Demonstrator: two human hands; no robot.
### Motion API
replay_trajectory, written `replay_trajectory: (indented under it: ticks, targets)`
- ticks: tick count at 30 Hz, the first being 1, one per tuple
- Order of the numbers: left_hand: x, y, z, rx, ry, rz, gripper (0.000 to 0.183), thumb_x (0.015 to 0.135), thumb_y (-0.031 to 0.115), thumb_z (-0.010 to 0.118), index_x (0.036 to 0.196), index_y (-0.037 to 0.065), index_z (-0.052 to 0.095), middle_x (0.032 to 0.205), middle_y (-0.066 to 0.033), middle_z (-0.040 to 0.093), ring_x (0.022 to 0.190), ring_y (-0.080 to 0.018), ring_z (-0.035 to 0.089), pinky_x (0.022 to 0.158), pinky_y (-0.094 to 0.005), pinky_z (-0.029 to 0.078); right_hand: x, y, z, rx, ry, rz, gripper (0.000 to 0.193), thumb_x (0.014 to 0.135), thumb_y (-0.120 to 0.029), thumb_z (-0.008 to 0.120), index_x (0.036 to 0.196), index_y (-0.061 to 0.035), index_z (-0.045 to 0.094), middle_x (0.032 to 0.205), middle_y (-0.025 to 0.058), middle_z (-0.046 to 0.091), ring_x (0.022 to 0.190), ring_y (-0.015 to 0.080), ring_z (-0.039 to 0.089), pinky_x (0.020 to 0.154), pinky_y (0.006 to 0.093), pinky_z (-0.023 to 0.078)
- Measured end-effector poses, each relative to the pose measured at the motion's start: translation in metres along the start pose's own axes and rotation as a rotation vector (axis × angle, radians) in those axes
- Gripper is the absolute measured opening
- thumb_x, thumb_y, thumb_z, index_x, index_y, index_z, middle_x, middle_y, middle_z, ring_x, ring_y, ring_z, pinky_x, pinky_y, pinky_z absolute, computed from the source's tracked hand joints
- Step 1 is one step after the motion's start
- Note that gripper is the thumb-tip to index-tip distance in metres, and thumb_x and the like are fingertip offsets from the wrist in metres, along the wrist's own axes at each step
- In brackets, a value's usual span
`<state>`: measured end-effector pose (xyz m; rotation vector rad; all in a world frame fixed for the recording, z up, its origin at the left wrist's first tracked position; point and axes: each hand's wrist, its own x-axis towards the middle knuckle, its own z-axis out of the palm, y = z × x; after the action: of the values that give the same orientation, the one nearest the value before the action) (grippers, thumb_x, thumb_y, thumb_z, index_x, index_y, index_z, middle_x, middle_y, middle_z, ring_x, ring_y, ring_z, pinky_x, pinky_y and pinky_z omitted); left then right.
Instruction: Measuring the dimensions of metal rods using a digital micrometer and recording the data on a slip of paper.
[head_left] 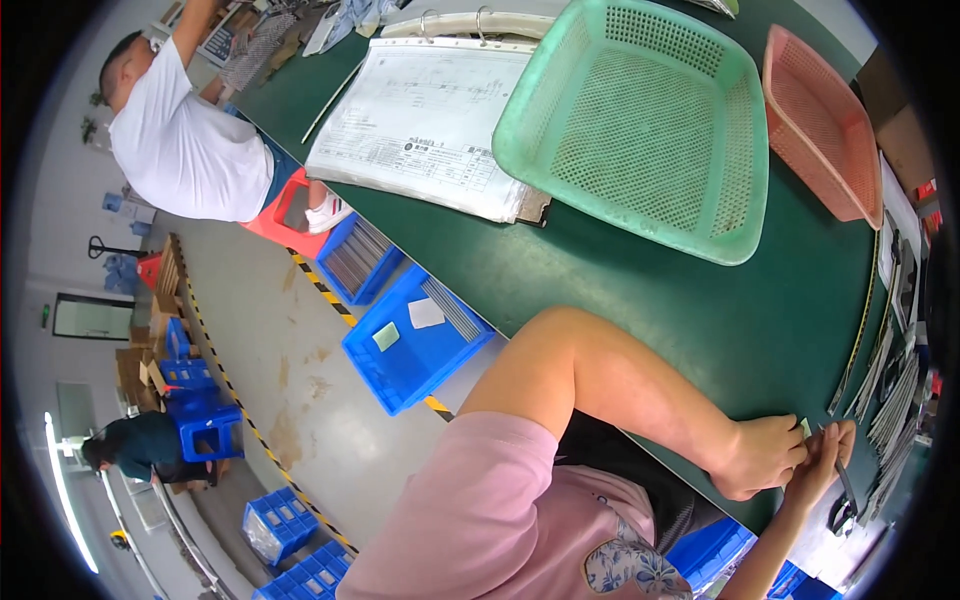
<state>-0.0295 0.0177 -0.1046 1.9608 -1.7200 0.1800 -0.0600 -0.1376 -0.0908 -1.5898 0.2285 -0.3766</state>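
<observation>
While a person in a dark top bent forward at the far left, another person in a white T-shirt sat on a red stool beside the green table. Next to the table's edge, a blue box held a white card, a pale green card and a row of grey strips. A ring binder full of printed sheets lay on the table, and a green basket stood just right of it, partly over the pages.

Nearer the wearer, the left hand was at the table's edge, its fingers bent close together. A tiny pale green piece showed right at their tips — whether they pinched it, I could not tell. The right hand met those fingertips, its own grip narrow around a thin dark strip — this stuck out on the right, away from the left hand. Farther back was a pink basket, and at the far right lay a bundle of loose grey strips.
</observation>
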Motion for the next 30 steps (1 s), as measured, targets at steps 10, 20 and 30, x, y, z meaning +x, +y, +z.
replay_trajectory:
  ticks: [10,20,30]
  targets:
    - [0.0,0.002,0.003,0.051,0.0,0.008,0.038,0.071,0.035,0.051,0.093,0.005,0.057,0.106,-0.0148,0.048,0.102,-0.0342,0.043,0.079,-0.0397,0.034,0.01,0.005,-0.049,-0.129,0.261,0.005,0.021,0.084,-0.014,0.049,0.069,-0.0119,0.035,0.051,-0.0058,0.027,0.04,0.0008,0.022,0.036,0.0178,0.013]
    - [0.006,0.005,0.002,-0.05,0.025,-0.002,0.03,0.068,0.027,0.052,0.085,0.004,0.06,0.098,-0.0126,0.051,0.094,-0.0288,0.046,0.078,-0.0389,0.034,-0.003,-0.005,-0.001,-0.104,0.148,0.001,0.021,0.087,-0.028,0.045,0.078,-0.0091,0.039,0.062,-0.0036,0.035,0.046,0.0022,0.029,0.039,0.016,0.019]
    - [-0.001,-0.003,-0.015,-0.031,-0.017,0.021,0.034,0.064,0.019,0.057,0.087,-0.005,0.054,0.099,-0.0202,0.047,0.099,-0.0381,0.046,0.083,-0.0442,0.039,0.006,-0.009,-0.039,-0.115,0.052,0.074,0.039,0.089,-0.036,0.035,0.081,-0.0016,0.052,0.045,-0.0001,0.043,0.036,0.0051,0.034,0.034,0.0195,0.022]
